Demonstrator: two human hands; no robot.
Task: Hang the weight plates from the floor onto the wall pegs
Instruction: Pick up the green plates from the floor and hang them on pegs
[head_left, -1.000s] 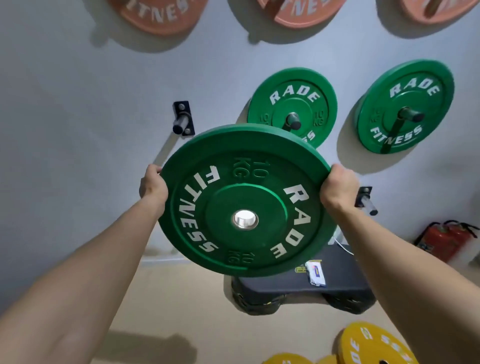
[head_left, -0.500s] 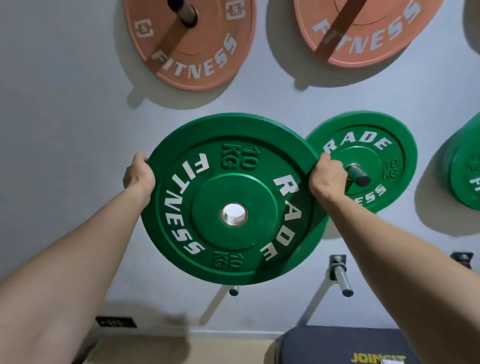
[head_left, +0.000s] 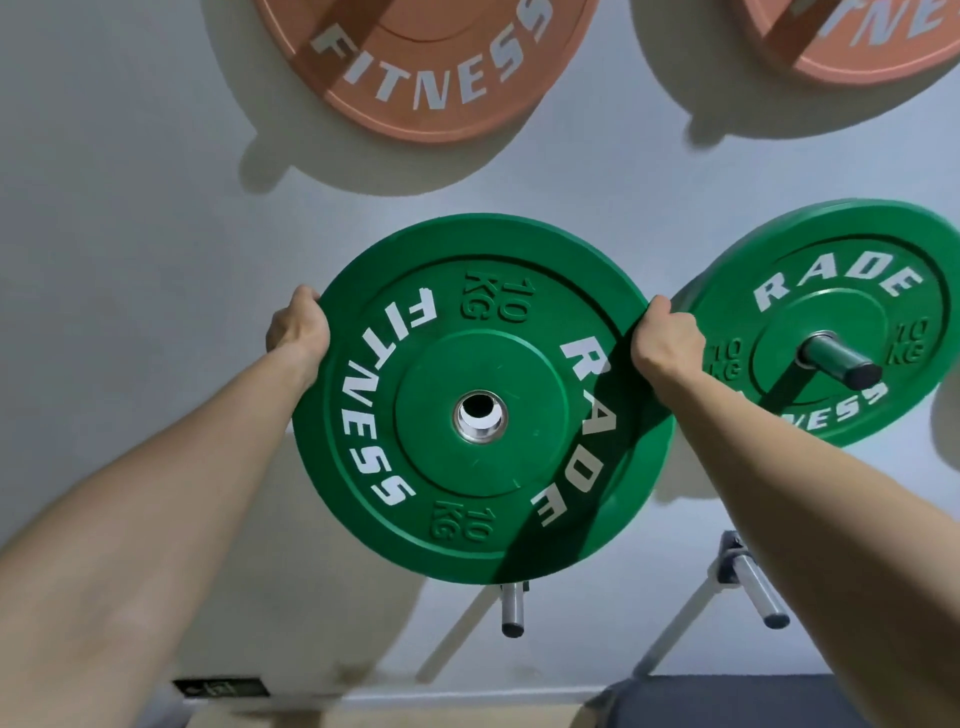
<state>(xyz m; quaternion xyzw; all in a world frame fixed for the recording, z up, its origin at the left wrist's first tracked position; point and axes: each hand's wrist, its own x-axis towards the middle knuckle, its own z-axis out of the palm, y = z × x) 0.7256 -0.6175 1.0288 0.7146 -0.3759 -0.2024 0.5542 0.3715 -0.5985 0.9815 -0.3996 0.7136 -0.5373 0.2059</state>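
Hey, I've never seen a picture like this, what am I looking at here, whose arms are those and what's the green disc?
No machine here: the two grips are a person's bare hands. The one picture comes from a camera worn on their head, facing a wall. The left grip and right grip curl round opposite edges of a green plate marked 10 KG, holding it up before the wall. To its right a second green plate hangs on a peg. Two orange plates hang above. Below, two bare pegs stick out, and a dark bench shows at the bottom edge. Whether a peg sits behind the held plate's hole cannot be seen.
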